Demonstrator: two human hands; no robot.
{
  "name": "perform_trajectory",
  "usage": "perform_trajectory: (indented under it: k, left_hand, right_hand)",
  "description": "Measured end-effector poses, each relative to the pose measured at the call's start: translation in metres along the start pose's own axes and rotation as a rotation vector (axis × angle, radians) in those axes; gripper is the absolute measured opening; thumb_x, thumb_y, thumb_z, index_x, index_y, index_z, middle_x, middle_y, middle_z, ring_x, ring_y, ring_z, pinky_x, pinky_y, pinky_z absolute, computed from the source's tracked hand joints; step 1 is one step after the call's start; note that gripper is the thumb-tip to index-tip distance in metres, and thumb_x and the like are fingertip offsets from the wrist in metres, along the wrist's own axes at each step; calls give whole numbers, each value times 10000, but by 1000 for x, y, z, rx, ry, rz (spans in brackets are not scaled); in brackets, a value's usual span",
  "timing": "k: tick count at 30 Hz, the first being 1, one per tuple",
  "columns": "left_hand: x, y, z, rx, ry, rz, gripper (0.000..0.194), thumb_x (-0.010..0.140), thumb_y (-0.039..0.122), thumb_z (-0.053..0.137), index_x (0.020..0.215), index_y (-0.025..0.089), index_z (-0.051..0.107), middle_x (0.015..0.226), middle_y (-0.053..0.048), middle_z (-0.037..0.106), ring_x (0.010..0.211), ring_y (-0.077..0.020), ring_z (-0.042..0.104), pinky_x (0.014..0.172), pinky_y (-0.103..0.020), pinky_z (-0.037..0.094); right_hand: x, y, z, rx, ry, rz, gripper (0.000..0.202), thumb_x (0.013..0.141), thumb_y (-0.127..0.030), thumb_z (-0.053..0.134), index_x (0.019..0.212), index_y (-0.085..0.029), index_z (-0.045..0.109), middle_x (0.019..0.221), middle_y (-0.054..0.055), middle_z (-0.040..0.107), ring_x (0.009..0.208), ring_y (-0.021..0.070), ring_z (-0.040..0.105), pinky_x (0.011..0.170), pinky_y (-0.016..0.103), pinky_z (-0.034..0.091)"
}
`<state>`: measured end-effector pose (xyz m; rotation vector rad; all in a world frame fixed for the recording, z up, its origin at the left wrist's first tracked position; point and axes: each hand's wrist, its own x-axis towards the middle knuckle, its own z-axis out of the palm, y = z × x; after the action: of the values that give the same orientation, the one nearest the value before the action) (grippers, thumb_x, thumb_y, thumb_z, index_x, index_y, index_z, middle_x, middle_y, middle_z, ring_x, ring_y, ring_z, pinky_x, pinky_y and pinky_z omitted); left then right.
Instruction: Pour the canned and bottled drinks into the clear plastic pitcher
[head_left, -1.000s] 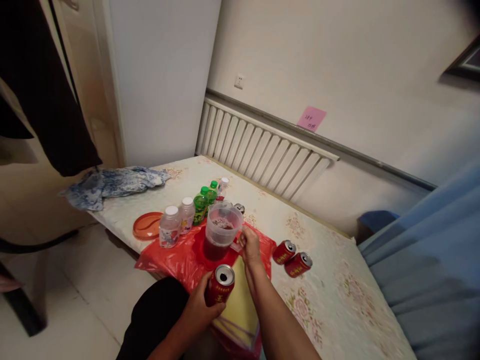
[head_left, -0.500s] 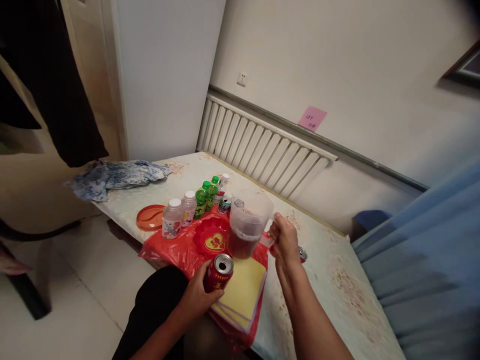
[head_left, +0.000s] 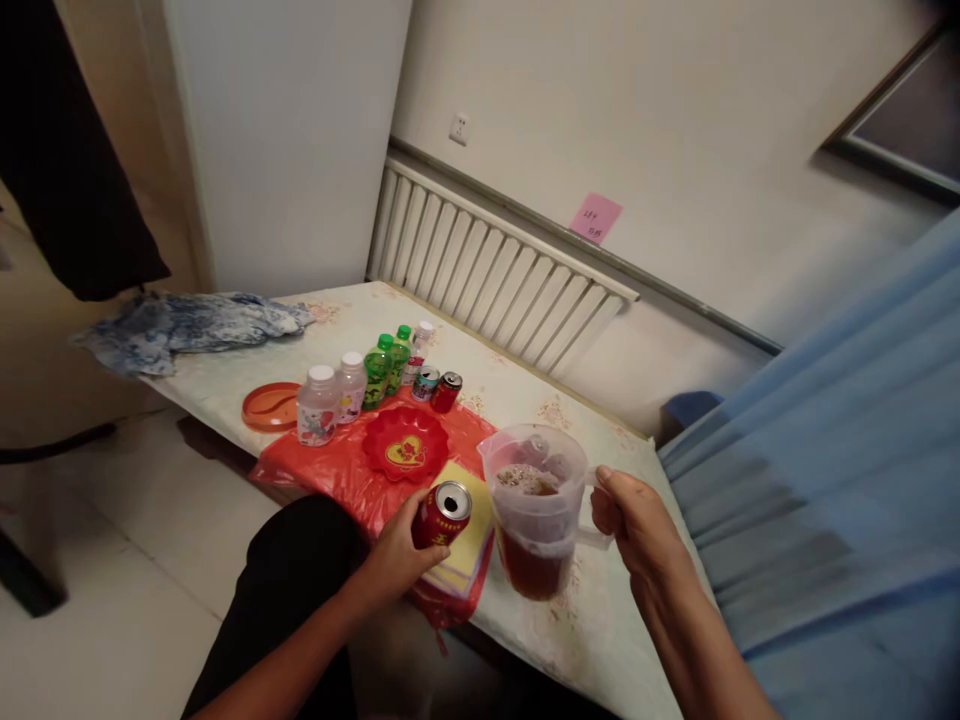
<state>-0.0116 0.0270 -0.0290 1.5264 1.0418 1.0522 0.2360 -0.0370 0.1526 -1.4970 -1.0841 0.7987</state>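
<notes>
My left hand (head_left: 405,550) is wrapped round a red drink can (head_left: 442,520), its opened top facing up, just above a stack of yellow paper (head_left: 474,545). In my right hand (head_left: 637,515) is the handle of a clear plastic measuring jug (head_left: 536,520), partly filled with foamy brown liquid. The jug is held to the right of the can, apart from it. Behind them a red scalloped plate (head_left: 431,425) with a yellow heart lies on a red plastic bag (head_left: 289,463).
White-capped bottles (head_left: 319,410), green bottles (head_left: 376,375), a teal can (head_left: 425,384) and another red can (head_left: 448,392) stand along the bag's far side. An orange lid (head_left: 259,410) and a crumpled blue cloth (head_left: 217,325) lie leftward on the table. A blue curtain (head_left: 840,480) hangs at right.
The jug in my right hand has moved right, away from above the plate and paper, uncovering the standing red can. My left hand keeps its hold on its can. The view has shifted.
</notes>
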Motion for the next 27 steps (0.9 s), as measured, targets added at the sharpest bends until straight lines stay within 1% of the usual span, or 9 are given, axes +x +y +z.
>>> perform_trajectory:
  k: [5,10,16,21,27]
  left_hand:
    - [-4,7,10,-6,-26,14,707,589,187,714,1263,170,498,1260,-114,619,1182,-307,568,1053,-461,415]
    - [-6,13,13,24,-53,44,700,596,192,705,1264,183,497,1264,-100,611,1183,-296,562,1052,-449,414]
    - [-10,22,15,49,-79,71,690,608,186,687,1268,195,489,1288,-97,593,1203,-289,550,1065,-456,403]
    - [-10,21,18,49,-71,87,692,600,207,708,1260,191,500,1286,-108,598,1198,-301,559,1059,-467,413]
    - [-11,22,20,49,-82,99,685,600,185,704,1254,174,500,1282,-121,597,1197,-297,557,1060,-463,410]
  right_hand:
    - [-21,0,-21,-130,-54,14,560,712,-646,639,475,-235,343,434,-81,269,435,75,191,435,254,145]
    - [-31,3,-34,-231,-87,35,559,722,-665,613,498,-235,335,446,-81,263,442,74,182,443,255,129]
    - [-36,4,-39,-343,-134,27,546,726,-662,597,499,-223,363,465,-70,274,459,79,194,437,245,150]
    - [-35,3,-41,-409,-163,-1,545,738,-642,600,490,-218,363,480,-62,274,473,84,205,437,241,164]
    - [-33,4,-46,-481,-190,-24,534,773,-624,578,506,-217,357,497,-54,283,483,90,222,441,240,185]
